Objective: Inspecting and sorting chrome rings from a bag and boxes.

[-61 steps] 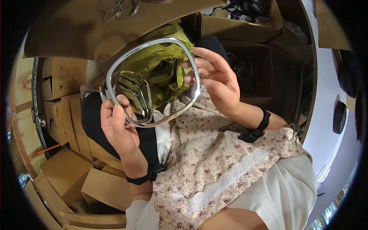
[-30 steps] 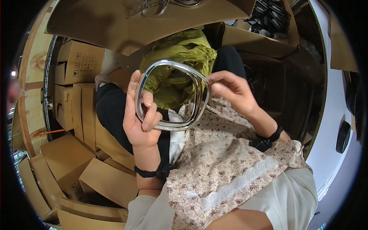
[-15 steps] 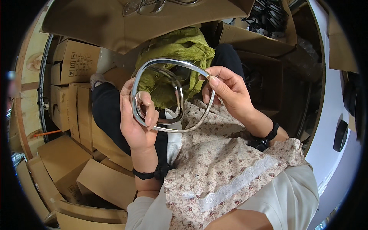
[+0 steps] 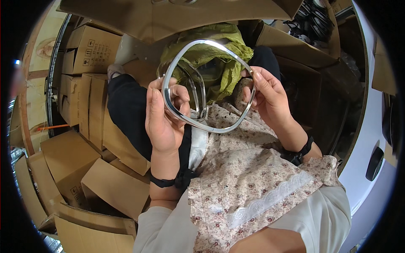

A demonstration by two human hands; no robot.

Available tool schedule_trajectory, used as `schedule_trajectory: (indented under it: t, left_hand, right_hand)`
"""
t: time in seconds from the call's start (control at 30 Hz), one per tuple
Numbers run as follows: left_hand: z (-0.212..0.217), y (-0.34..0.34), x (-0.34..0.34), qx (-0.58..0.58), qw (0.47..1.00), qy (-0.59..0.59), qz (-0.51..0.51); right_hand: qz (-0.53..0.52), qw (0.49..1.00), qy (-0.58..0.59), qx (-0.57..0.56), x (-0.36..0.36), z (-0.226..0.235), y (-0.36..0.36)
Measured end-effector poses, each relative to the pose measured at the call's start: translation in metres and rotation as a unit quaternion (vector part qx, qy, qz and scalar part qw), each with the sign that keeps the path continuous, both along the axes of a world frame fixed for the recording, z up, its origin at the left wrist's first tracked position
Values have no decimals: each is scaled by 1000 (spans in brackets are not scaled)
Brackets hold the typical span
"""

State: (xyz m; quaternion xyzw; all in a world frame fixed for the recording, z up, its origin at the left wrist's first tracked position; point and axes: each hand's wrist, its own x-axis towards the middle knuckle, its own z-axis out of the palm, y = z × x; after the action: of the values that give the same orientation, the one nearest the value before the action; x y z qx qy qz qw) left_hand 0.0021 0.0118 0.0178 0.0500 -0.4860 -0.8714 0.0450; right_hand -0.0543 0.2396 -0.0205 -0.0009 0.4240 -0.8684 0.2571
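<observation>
Between my hands is a shiny chrome ring frame (image 4: 219, 130) with rounded corners, tilted so that its opening faces me. My left hand (image 4: 164, 118) is closed around its left side. One or more similar chrome frames (image 4: 204, 99) hang behind it, also in the left fingers; how many cannot be made out. At the upper right corner, my right hand (image 4: 272, 99) pinches the front frame between thumb and fingers. Beyond the frames, a yellow-green woven sack (image 4: 236, 50) lies gaping between my legs. Below them, a floral apron (image 4: 257, 168) covers my lap.
An open carton (image 4: 181, 21) at the far edge has metal pieces in it. Another carton (image 4: 287, 42) at far right contains dark parts. Cardboard boxes (image 4: 67, 158) are stacked along my left. On the right stands a white panel (image 4: 356, 181) with a black round piece.
The front frame has turned to face me more squarely and risen a little. My right hand has moved with it, still pinching its edge. The whole view has shifted slightly.
</observation>
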Motion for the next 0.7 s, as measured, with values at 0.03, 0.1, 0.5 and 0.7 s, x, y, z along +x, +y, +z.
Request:
schedule_trajectory:
  t: [0.03, 0.1, 0.5, 0.7]
  left_hand:
    - [-1, -1, 0, 2, 1000, 5, -10]
    - [0, 0, 1, 1, 1000, 5, -8]
    - [0, 2, 2, -21, 1000, 5, -8]
    - [1, 7, 2, -88, 996, -4, 8]
  right_hand:
    - [-3, 1000, -4, 2, 0, -1, 0]
    - [0, 1000, -9, -1, 0, -3, 0]
    - [23, 998, -33, -45, 3, -10, 0]
    - [-7, 997, -54, -57, 4, -13, -2]
